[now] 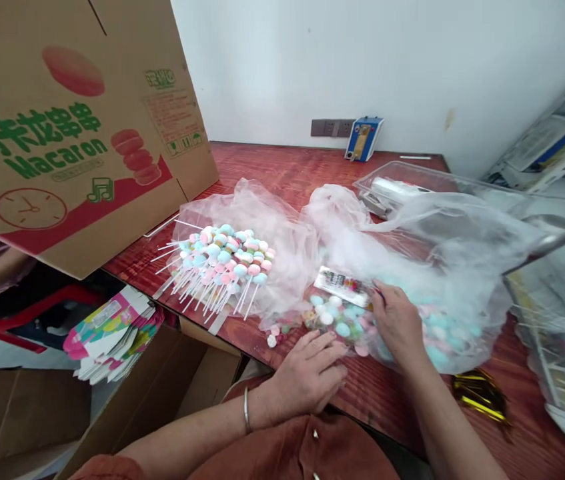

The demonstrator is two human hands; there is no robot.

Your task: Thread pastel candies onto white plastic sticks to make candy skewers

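Note:
My left hand lies flat at the near edge of the red wooden table, fingers stretched toward a small clear packet of pastel candies with a printed label. My right hand rests on that packet, fingers curled at its label end against a big clear plastic bag holding more pastel candies. To the left, a heap of candy skewers on white sticks lies on another clear bag. A few loose candies sit near the table edge.
A large "Macaron" cardboard box leans over the table's left side. Folded colourful cartons are stacked below it. A clear plastic tray, a blue device by the wall socket and gold twist ties are also here.

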